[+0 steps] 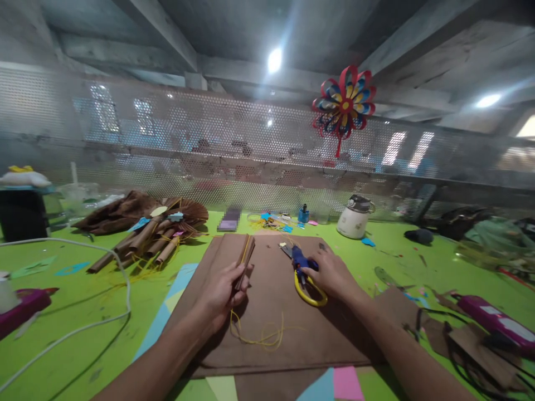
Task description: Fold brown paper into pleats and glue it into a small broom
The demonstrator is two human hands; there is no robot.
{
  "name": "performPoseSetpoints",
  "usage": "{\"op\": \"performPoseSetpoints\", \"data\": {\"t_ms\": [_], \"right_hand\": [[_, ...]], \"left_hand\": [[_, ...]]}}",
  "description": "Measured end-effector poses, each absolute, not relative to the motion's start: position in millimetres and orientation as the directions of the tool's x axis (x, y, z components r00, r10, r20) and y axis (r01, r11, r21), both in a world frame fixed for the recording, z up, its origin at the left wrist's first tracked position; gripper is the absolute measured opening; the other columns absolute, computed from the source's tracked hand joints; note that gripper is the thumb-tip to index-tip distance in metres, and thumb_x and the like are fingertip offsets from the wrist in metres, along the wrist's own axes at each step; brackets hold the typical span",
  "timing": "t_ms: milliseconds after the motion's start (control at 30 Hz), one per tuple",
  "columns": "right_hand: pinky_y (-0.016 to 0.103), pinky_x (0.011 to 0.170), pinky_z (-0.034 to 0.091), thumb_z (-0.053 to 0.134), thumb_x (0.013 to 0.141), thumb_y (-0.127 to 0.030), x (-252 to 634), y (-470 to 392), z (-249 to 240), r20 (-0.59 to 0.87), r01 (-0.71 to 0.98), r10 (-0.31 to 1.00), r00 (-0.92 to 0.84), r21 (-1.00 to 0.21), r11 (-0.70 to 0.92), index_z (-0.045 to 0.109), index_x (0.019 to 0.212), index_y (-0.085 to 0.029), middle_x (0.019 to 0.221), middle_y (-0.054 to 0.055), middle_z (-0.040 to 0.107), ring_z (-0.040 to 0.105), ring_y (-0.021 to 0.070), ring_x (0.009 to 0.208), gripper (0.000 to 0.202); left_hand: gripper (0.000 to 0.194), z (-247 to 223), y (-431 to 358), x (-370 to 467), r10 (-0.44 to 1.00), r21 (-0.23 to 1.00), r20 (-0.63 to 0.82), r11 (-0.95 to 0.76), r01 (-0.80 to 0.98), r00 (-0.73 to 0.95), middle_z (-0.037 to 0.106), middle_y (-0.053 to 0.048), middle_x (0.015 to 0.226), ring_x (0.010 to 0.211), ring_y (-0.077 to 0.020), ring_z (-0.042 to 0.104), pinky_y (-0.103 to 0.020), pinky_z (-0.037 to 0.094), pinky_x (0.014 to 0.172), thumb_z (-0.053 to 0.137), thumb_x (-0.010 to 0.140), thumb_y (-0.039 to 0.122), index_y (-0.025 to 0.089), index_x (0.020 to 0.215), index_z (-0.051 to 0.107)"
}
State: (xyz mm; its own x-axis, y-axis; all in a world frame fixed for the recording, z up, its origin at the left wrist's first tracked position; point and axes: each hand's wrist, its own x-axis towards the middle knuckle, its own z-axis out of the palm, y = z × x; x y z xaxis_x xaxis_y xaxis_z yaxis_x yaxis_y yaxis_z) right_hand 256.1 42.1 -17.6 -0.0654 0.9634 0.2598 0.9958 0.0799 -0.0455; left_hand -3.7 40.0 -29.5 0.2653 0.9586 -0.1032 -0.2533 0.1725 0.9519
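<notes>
My left hand (228, 289) is closed around a narrow folded bundle of brown paper (246, 253), which stands tilted up from its fingers with yellow thread running along it. A loose tail of yellow thread (267, 338) curls below that hand on the brown paper sheets (267, 306). To the right, my right hand (328, 273) has its fingers curled at a pair of scissors (309, 289) with blue and yellow handles. The blades point away to the upper left, low over the sheets. Part of the handle is hidden by the fingers.
Rolled brown paper pieces (154, 239) lie back left. A white cable (127, 289) loops across the green table (83, 356). A white jug (354, 217) stands at the back right. A purple device (497, 320) with dark cables lies right. A perforated metal screen (251, 139) rises behind.
</notes>
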Motion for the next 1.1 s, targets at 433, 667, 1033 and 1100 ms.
{"op": "performPoseSetpoints", "data": {"t_ms": [433, 667, 1033, 1100], "right_hand": [[0.032, 0.083, 0.037, 0.047, 0.089, -0.044, 262.6, 44.9, -20.5, 0.262, 0.982, 0.958, -0.117, -0.115, 0.151, 0.073, 0.096, -0.021, 0.092, 0.011, 0.067, 0.054, 0.0257, 0.099, 0.036], [0.032, 0.082, 0.037, 0.046, 0.089, -0.045, 264.2, 45.9, -22.3, 0.282, 0.979, 0.951, -0.125, -0.118, 0.164, 0.073, 0.096, -0.022, 0.091, 0.01, 0.068, 0.054, 0.0247, 0.098, 0.036], [0.03, 0.081, 0.037, 0.048, 0.089, -0.043, 262.8, 46.0, -22.0, 0.285, 0.977, 0.951, -0.119, -0.14, 0.164, 0.073, 0.096, -0.022, 0.092, 0.01, 0.067, 0.055, 0.0236, 0.096, 0.034], [0.03, 0.08, 0.038, 0.048, 0.089, -0.044, 263.1, 45.9, -22.5, 0.29, 0.976, 0.949, -0.12, -0.143, 0.167, 0.073, 0.096, -0.022, 0.092, 0.01, 0.067, 0.055, 0.0236, 0.095, 0.034]], "left_hand": [[0.028, -28.6, 37.7, -3.5, 0.945, 0.937, -0.122, 0.211, -0.28, 0.305, 0.042, 0.006, 0.052, 0.035, -0.0015, 0.024, -0.019, 0.008, 0.039, 0.055, 0.084, 0.035, 0.011, 0.098, 0.056], [0.025, -26.5, 35.1, -2.3, 0.938, 0.937, -0.121, 0.216, -0.273, 0.326, 0.043, 0.006, 0.052, 0.035, -0.0019, 0.025, -0.02, 0.008, 0.039, 0.054, 0.085, 0.035, 0.012, 0.095, 0.055], [0.02, -28.2, 34.3, -1.9, 0.949, 0.949, -0.073, 0.161, -0.271, 0.308, 0.043, 0.006, 0.051, 0.035, -0.0024, 0.023, -0.02, 0.01, 0.038, 0.054, 0.085, 0.032, 0.013, 0.09, 0.055], [0.021, -28.2, 34.0, -1.8, 0.947, 0.949, -0.072, 0.162, -0.271, 0.313, 0.043, 0.006, 0.051, 0.035, -0.0025, 0.024, -0.02, 0.011, 0.039, 0.055, 0.084, 0.032, 0.013, 0.091, 0.056]]}}
